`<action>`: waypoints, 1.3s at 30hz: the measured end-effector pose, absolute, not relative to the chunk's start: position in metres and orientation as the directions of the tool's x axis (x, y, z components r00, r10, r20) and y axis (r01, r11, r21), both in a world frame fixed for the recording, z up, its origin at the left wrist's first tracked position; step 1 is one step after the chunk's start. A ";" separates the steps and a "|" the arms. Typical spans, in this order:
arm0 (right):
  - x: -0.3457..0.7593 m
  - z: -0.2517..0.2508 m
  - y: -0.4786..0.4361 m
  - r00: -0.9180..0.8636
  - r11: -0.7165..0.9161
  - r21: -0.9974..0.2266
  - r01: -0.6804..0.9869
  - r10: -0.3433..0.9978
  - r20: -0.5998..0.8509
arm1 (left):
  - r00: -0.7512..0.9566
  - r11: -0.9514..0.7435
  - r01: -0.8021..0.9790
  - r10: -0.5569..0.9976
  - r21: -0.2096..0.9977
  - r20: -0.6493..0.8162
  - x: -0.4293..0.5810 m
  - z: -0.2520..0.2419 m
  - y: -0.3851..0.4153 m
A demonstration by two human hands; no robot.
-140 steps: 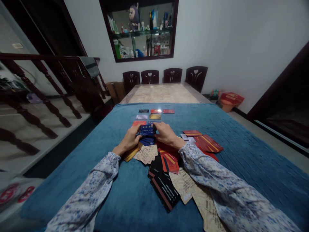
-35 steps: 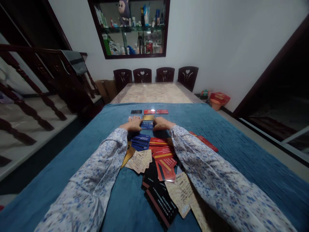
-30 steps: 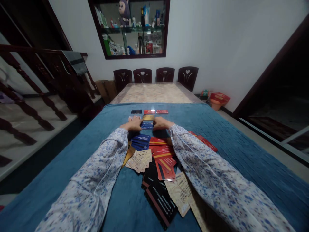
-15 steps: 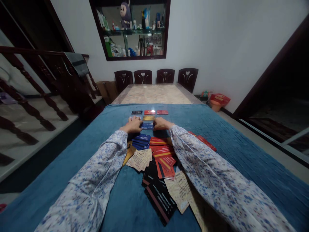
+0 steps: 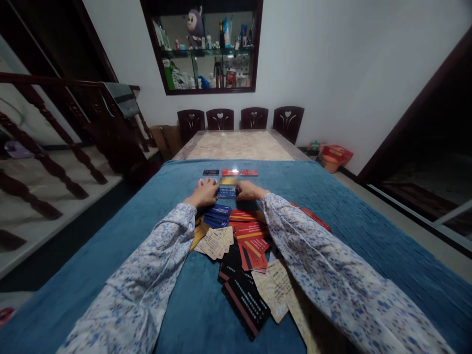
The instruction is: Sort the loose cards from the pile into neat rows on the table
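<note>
A blue card (image 5: pixel 226 192) lies flat on the blue cloth between my two hands. My left hand (image 5: pixel 205 192) is at its left edge, fingers bent down over a pale card that is mostly covered. My right hand (image 5: pixel 250 190) pinches the right edge, its fingertips closed against the card. Just beyond lies a gold card (image 5: pixel 228 181). A dark card (image 5: pixel 211 172), a red card (image 5: pixel 230 172) and a second red card (image 5: pixel 250 172) form a row farther off. Nearer me are overlapping blue cards (image 5: pixel 217 216), cream cards (image 5: pixel 216 242), red cards (image 5: pixel 250 229) and black cards (image 5: pixel 245 302).
The blue cloth (image 5: pixel 121 236) covers the near part of a long marble-topped table (image 5: pixel 239 145). More red cards (image 5: pixel 315 219) lie beside my right sleeve. Several dark chairs (image 5: pixel 254 119) stand at the far end, and a wooden railing (image 5: pixel 51 194) runs along the left.
The view has shifted slightly. Both hands stay at the blue card's sides, with only small finger movement. The other cards lie as before.
</note>
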State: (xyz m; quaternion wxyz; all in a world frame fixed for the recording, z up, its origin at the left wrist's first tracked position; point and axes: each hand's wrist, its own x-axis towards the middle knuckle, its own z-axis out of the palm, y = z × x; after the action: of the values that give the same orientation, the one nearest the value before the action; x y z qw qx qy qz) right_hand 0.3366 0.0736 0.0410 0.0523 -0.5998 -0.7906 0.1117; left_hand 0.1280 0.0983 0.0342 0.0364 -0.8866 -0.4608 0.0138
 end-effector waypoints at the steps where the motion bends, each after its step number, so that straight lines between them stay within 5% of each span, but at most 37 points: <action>1: 0.337 0.042 0.072 -0.276 0.257 -0.232 0.938 0.960 -0.052 | 0.579 -0.576 0.813 0.815 -0.083 0.015 0.127 0.033 0.098; 24: 0.340 0.042 0.021 -0.326 0.360 -0.174 0.917 0.925 0.194 | 0.599 -0.610 0.793 0.777 -0.006 0.191 0.094 0.028 0.060; 39: 0.315 0.037 -0.007 -0.397 0.424 -0.157 0.892 0.900 0.181 | 0.581 -0.598 0.802 0.779 -0.003 0.235 0.082 0.028 0.012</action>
State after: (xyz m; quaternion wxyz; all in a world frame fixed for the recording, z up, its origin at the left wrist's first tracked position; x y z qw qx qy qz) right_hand 0.3146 -0.0069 0.0367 0.1194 -0.5362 -0.8355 0.0171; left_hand 0.0818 0.0125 0.0280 0.0545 -0.8875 -0.4452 -0.1053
